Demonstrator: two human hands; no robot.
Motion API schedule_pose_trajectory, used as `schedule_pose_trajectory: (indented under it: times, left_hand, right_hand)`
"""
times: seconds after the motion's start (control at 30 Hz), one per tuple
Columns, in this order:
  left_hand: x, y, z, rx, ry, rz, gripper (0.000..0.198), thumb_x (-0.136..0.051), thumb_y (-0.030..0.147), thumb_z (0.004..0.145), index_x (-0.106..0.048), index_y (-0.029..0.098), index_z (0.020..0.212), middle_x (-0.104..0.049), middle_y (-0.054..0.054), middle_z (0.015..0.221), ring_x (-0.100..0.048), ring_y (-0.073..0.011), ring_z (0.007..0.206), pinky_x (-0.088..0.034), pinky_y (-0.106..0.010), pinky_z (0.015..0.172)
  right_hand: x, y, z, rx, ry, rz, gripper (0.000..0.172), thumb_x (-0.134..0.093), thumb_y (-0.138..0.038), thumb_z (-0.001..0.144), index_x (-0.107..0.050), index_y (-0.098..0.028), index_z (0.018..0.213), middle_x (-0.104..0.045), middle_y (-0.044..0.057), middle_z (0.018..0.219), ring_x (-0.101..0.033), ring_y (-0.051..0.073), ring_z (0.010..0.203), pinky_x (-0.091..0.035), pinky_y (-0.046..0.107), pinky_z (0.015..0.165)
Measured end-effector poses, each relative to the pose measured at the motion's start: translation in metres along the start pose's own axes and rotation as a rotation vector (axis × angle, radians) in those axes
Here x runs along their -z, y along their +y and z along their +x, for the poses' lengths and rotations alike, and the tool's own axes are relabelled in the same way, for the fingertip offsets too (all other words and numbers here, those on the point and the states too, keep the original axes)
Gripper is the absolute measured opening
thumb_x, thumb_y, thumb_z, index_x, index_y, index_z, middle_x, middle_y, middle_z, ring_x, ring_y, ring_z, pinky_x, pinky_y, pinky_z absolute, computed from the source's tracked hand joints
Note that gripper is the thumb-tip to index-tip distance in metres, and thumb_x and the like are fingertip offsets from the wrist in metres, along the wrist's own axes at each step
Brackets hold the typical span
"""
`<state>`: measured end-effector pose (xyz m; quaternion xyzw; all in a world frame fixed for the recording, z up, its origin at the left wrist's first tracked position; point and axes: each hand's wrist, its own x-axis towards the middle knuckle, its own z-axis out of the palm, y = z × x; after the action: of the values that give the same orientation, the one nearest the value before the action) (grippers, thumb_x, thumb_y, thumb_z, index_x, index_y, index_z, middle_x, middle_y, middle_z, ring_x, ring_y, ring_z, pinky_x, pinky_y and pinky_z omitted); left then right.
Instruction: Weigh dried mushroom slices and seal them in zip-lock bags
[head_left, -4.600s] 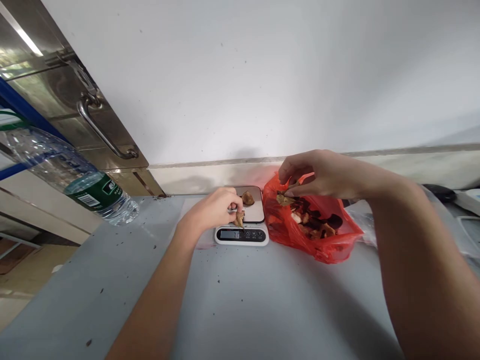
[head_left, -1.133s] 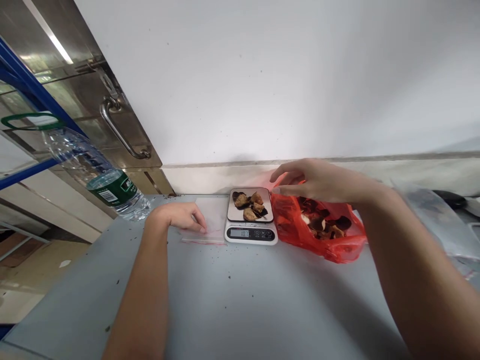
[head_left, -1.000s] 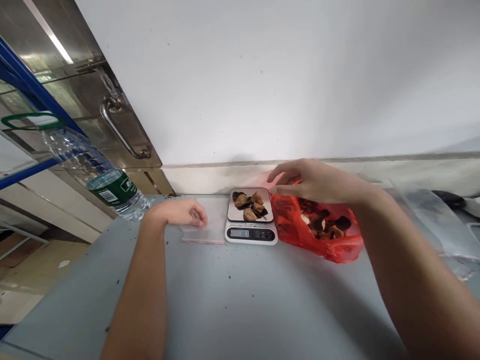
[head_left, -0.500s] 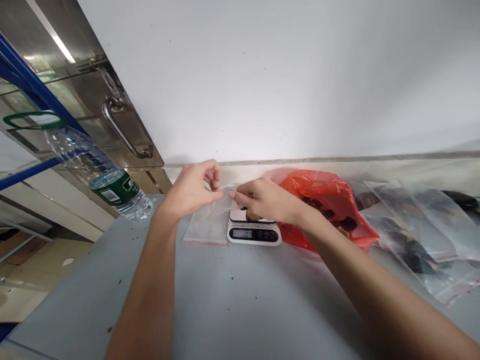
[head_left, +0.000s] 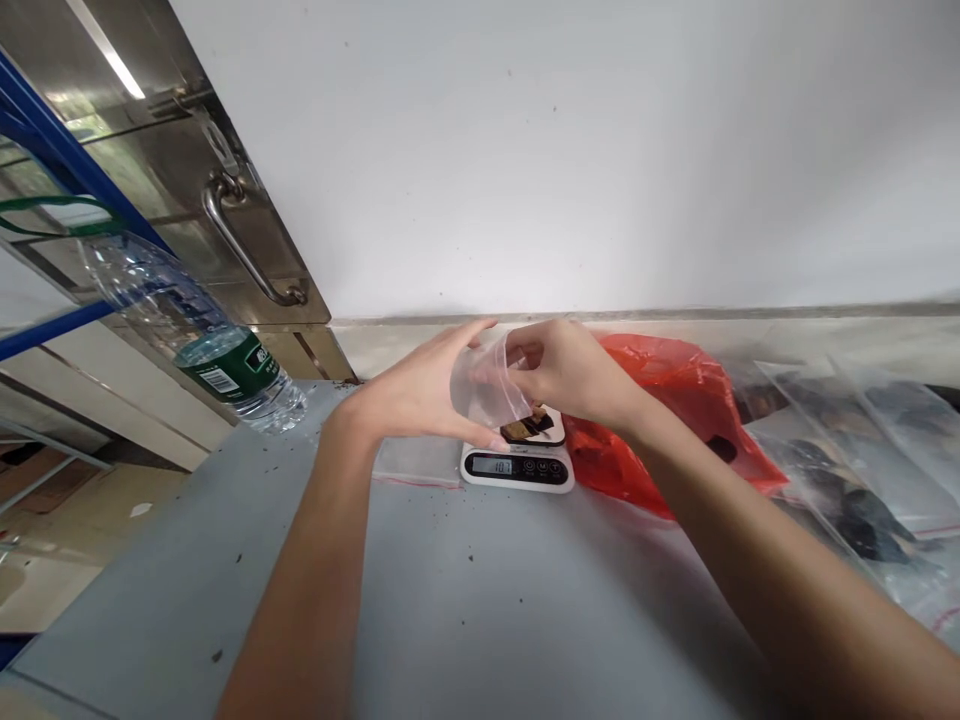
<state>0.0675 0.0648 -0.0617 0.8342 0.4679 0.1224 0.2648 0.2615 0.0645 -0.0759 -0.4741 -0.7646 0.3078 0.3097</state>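
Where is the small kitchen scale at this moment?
In the head view the scale stands on the grey table near the middle, just below both hands, between flat clear bags on its left and the red bag on its right.

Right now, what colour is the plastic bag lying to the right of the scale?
Red-orange, translucent plastic bag; the head view shows it beside the scale.

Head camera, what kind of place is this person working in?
Probably a commercial kitchen or food-packing room. A steel door with a bar handle stands at left, a scale on the grey table holds dried pieces, and both hands, left and right, hold a clear bag.
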Motion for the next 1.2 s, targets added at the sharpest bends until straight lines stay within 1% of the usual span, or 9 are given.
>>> schedule_pose_trajectory:
  times: [0.17, 0.27, 0.33, 0.4, 0.53, 0.7, 0.83, 1.0, 1.2]
  left_hand:
    - [0.001, -0.003, 0.002, 0.013, 0.032, 0.018, 0.078, -0.079, 0.057, 0.077, -0.056, 0.022, 0.142, -0.059, -0.012, 0.152, -0.056, -0.0388, 0.138, -0.051, -0.043, 0.106]
    - [0.006, -0.011, 0.001, 0.153, -0.014, 0.067, 0.077, -0.077, 0.061, 0.074, -0.058, 0.024, 0.139, -0.062, -0.011, 0.149, -0.058, -0.0403, 0.136, -0.054, -0.040, 0.099]
    - [0.008, -0.016, 0.000, 0.236, -0.076, 0.106, 0.078, -0.076, 0.063, 0.073, -0.058, 0.026, 0.139, -0.060, -0.010, 0.151, -0.056, -0.0411, 0.138, -0.054, -0.040, 0.099]
    - [0.008, -0.019, 0.000, 0.245, -0.122, 0.123, 0.075, -0.074, 0.061, 0.073, -0.060, 0.026, 0.138, -0.061, -0.009, 0.151, -0.056, -0.0401, 0.139, -0.053, -0.039, 0.101]
    - [0.004, -0.019, 0.002, 0.198, -0.131, 0.132, 0.077, -0.073, 0.063, 0.073, -0.060, 0.027, 0.140, -0.062, -0.008, 0.151, -0.058, -0.0388, 0.137, -0.052, -0.039, 0.106]
    - [0.002, -0.014, 0.003, 0.185, -0.162, 0.117, 0.072, -0.074, 0.061, 0.073, -0.062, 0.028, 0.137, -0.063, -0.007, 0.149, -0.060, -0.0384, 0.133, -0.054, -0.039, 0.101]
    - [0.000, -0.012, 0.005, 0.189, -0.214, 0.115, 0.070, -0.076, 0.058, 0.072, -0.064, 0.027, 0.133, -0.063, -0.008, 0.149, -0.059, -0.0390, 0.135, -0.055, -0.040, 0.098]
    - [-0.004, -0.012, 0.007, 0.170, -0.232, 0.048, 0.076, -0.079, 0.062, 0.071, -0.062, 0.032, 0.138, -0.067, -0.005, 0.144, -0.063, -0.0370, 0.129, -0.055, -0.038, 0.096]
    - [0.000, -0.015, 0.003, 0.178, -0.221, -0.014, 0.073, -0.077, 0.067, 0.074, -0.061, 0.031, 0.135, -0.071, -0.005, 0.135, -0.069, -0.0325, 0.118, -0.056, -0.035, 0.089]
  right_hand:
    - [0.009, 0.001, -0.002, -0.042, -0.074, -0.073, 0.018, -0.057, -0.026, 0.093, -0.072, -0.018, 0.100, -0.076, 0.005, 0.090, -0.065, 0.015, 0.065, -0.046, 0.027, 0.062]
    - [0.013, 0.009, -0.003, -0.220, 0.026, -0.225, 0.038, -0.064, -0.040, 0.093, -0.065, -0.020, 0.126, -0.077, 0.011, 0.107, -0.070, 0.021, 0.080, -0.049, 0.030, 0.065]
    - [0.010, 0.015, -0.003, -0.257, -0.042, -0.297, 0.058, -0.078, -0.046, 0.081, -0.063, -0.021, 0.132, -0.077, 0.013, 0.110, -0.071, 0.025, 0.089, -0.051, 0.030, 0.066]
    - [0.004, 0.019, -0.003, -0.248, -0.176, -0.292, 0.061, -0.085, -0.045, 0.073, -0.067, -0.022, 0.126, -0.077, 0.010, 0.101, -0.071, 0.024, 0.086, -0.050, 0.029, 0.065]
    - [-0.006, 0.021, 0.001, -0.321, -0.274, -0.310, 0.018, -0.080, -0.024, 0.071, -0.066, -0.022, 0.082, -0.068, 0.002, 0.075, -0.062, 0.018, 0.067, -0.040, 0.028, 0.054]
    - [0.002, 0.021, 0.000, -0.380, -0.283, -0.263, 0.021, -0.064, -0.005, 0.070, -0.053, -0.022, 0.063, -0.057, -0.002, 0.058, -0.052, 0.013, 0.055, -0.036, 0.026, 0.049]
    - [0.015, 0.024, -0.002, -0.376, -0.250, -0.198, 0.015, -0.064, -0.007, 0.073, -0.060, -0.021, 0.074, -0.067, 0.000, 0.072, -0.059, 0.013, 0.062, -0.043, 0.024, 0.054]
    - [0.023, 0.019, -0.002, -0.179, -0.183, -0.120, 0.009, -0.074, -0.020, 0.076, -0.070, -0.023, 0.083, -0.071, -0.001, 0.079, -0.062, 0.014, 0.068, -0.048, 0.026, 0.061]
    - [0.006, -0.007, 0.002, -0.141, -0.162, 0.007, 0.058, -0.083, -0.017, 0.076, -0.069, -0.025, 0.131, -0.078, 0.008, 0.111, -0.074, 0.021, 0.093, -0.060, 0.031, 0.077]
